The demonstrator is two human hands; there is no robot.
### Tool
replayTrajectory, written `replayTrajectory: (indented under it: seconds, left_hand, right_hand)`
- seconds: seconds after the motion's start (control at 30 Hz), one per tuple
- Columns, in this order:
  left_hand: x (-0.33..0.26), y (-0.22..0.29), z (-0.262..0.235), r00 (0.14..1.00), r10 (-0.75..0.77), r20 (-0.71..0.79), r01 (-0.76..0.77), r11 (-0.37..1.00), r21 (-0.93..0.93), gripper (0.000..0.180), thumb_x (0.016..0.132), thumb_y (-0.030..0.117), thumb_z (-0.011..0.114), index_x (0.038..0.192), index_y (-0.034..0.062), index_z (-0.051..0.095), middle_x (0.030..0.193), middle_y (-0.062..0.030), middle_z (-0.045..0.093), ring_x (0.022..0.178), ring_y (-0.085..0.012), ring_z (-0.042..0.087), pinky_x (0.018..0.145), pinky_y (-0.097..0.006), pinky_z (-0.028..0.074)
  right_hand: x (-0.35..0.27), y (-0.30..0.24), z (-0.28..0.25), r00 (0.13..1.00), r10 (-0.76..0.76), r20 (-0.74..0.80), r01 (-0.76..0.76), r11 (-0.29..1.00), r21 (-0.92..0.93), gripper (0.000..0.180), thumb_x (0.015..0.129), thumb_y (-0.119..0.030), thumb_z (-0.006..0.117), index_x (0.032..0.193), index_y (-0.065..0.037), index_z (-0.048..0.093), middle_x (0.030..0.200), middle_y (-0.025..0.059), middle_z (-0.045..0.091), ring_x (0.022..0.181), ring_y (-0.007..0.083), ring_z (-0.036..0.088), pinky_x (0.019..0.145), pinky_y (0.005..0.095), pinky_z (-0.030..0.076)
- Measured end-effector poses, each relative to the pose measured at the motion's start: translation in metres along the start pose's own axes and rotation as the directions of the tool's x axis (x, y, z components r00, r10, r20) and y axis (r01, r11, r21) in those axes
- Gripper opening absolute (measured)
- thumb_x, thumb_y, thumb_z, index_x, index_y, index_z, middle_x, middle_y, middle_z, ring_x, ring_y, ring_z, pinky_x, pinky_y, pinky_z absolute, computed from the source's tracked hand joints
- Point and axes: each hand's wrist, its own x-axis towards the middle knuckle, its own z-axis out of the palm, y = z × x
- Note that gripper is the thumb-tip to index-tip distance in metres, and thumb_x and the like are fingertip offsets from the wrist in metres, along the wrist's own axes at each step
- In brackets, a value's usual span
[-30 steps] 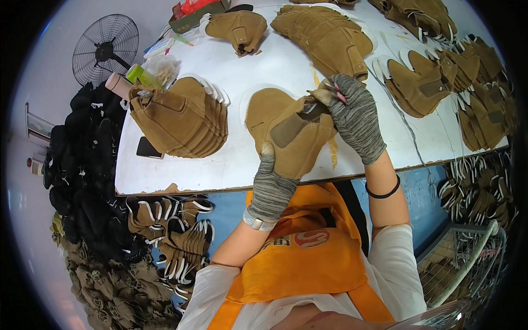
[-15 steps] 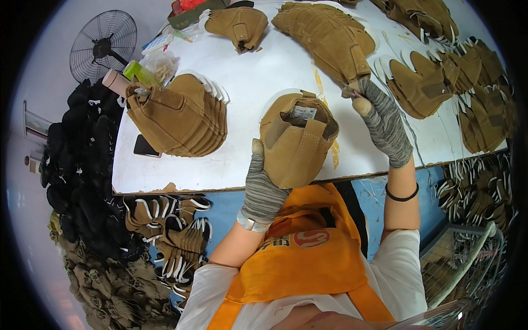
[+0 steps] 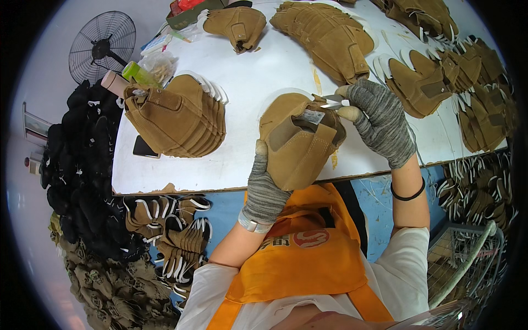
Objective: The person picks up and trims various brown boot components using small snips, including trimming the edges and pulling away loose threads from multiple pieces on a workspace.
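Note:
My left hand, in a grey knit glove with bare fingertips, grips the left side of a brown suede shoe upper at the near edge of the table. A pale label shows inside the upper's opening. My right hand, gloved the same way, is closed on small metal thread snips. Their blades point left, at the far rim of the upper's opening; whether they touch it I cannot tell.
Nested brown uppers stand left on the white table, by a phone. More stacked uppers lie at the far side and at right. A fan stands far left; a wire basket sits lower right.
My right hand has moved left from the end of the far stack to the upper, and the snips' blades now show. The upper has turned and tilted slightly in my left hand.

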Motion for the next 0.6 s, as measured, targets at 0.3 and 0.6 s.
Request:
replayTrajectory:
  seconds: [0.3,0.6]
  left_hand:
    - [-0.001,-0.004,0.015,0.998,-0.053,0.024,0.054,0.998,-0.044,0.065,0.094,0.050,0.041,0.141,0.0090,0.024,0.140,-0.0205,0.035,0.127,-0.0349,0.040,0.105,-0.049,0.039]
    - [-0.007,0.001,0.019,0.995,-0.042,0.089,0.046,0.998,-0.039,0.060,0.095,0.047,0.041,0.139,0.0074,0.031,0.141,-0.0177,0.036,0.128,-0.0335,0.039,0.109,-0.049,0.031]
  right_hand:
    - [0.006,0.009,-0.005,0.987,-0.084,0.135,0.086,0.996,-0.007,0.032,0.085,-0.033,0.060,0.105,-0.009,0.064,0.092,0.0124,0.063,0.084,0.0291,0.060,0.077,0.0376,0.048]
    - [0.007,0.015,-0.009,0.981,-0.083,0.174,0.104,0.988,-0.113,0.030,0.084,-0.025,0.059,0.109,-0.009,0.063,0.099,0.0112,0.063,0.088,0.0290,0.060,0.081,0.0379,0.047]
